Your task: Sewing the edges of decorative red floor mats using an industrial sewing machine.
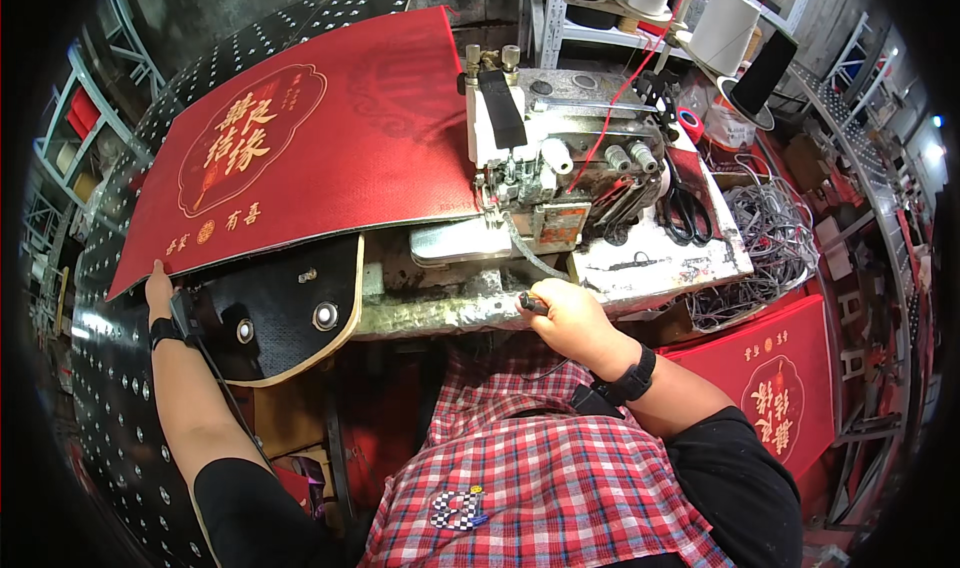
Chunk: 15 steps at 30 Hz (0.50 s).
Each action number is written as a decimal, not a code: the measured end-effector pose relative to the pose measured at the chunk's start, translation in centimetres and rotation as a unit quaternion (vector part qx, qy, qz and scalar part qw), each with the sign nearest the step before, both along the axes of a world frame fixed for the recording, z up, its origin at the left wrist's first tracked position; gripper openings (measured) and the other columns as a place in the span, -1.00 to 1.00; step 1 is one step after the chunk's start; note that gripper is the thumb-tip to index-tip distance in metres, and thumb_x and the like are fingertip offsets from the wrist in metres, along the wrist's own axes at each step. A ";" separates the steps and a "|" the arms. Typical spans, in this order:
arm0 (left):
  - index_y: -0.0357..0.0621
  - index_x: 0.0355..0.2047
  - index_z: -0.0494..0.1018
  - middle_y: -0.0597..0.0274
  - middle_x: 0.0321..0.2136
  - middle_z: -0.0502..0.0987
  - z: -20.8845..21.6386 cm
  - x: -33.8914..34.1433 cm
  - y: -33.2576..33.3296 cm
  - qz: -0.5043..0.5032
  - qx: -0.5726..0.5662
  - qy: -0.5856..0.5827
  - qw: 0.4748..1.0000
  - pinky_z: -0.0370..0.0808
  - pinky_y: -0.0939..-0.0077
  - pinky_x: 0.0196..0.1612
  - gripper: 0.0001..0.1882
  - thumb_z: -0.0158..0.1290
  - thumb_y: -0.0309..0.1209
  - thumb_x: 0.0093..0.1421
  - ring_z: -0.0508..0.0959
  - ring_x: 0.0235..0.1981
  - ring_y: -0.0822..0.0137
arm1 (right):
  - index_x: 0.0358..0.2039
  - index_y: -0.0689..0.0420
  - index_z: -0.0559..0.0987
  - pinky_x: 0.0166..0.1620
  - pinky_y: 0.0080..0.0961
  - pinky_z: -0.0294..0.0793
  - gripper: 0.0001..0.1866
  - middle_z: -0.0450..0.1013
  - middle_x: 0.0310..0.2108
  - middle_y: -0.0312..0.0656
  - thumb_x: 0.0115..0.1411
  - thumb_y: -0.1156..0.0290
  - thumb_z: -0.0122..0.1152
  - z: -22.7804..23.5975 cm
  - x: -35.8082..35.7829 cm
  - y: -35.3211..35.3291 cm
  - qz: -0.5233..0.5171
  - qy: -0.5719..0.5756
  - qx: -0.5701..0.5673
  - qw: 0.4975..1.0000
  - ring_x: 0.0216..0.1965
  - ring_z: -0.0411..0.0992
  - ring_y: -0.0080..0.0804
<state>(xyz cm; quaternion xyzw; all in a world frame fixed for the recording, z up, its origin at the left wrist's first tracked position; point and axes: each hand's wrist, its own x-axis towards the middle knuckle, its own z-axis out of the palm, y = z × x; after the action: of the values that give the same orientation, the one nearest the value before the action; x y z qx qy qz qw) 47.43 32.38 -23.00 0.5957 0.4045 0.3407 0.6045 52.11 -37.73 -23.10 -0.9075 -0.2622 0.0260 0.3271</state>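
Observation:
A large red doormat (390,98) with gold lettering lies flat, its right edge at the needle area of an industrial overlock sewing machine (570,108). At its near-left edge, my left hand (159,292) grips the mat, with the fingers partly hidden underneath. My right hand (578,320) is closed around a short black handle (533,304) just in front of the machine's table; its working end is not visible. A narrow grey strip (535,255) curves from the needle area toward that hand. Red thread (608,133) runs down to the machine.
Black scissors (686,216) lie right of the machine. Beyond them sits a heap of grey cord (765,233). Thread cones (722,30) stand at the back right. Another red mat (770,383) lies at lower right. A black studded table (110,388) extends along the left.

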 end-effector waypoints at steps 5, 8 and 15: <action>-0.34 -0.14 0.32 0.10 -0.25 0.47 -0.4 0.1 1.6 -0.003 0.009 0.043 0.999 0.42 0.44 -0.24 -0.64 -0.17 -0.28 0.22 0.48 -0.23 0.31 | -0.49 0.17 0.45 -0.31 -0.28 0.37 -0.87 0.39 -0.50 -0.05 -0.05 0.39 0.08 0.3 -0.1 0.1 0.014 0.011 0.019 1.000 -0.39 0.37 -0.04; -0.30 -0.12 0.31 0.02 -0.35 0.51 0.3 -0.7 1.5 -0.053 0.065 0.197 0.977 0.43 0.35 -0.31 -0.63 -0.24 -0.25 0.23 0.51 -0.34 0.20 | -0.46 0.17 0.45 -0.30 -0.29 0.38 -0.86 0.39 -0.48 -0.04 -0.04 0.39 0.07 0.7 0.0 0.3 0.019 0.021 0.036 0.999 -0.38 0.37 -0.04; -0.09 -0.16 0.40 -0.08 -0.39 0.50 4.5 -12.0 -5.3 0.089 0.688 0.460 0.554 0.34 0.21 -0.13 -0.70 -0.28 -0.44 0.17 0.47 -0.34 -0.04 | -0.20 0.13 0.47 -0.22 -0.36 0.40 -0.73 0.45 -0.33 -0.03 0.09 0.31 0.07 2.2 0.1 2.1 0.052 -0.023 0.119 0.991 -0.28 0.42 -0.10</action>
<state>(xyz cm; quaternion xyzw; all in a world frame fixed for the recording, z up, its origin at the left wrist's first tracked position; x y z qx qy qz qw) 35.41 27.05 -18.54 0.8666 0.3213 0.2468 -0.2913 52.22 -35.62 -20.87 -0.8474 -0.3178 -0.0092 0.4252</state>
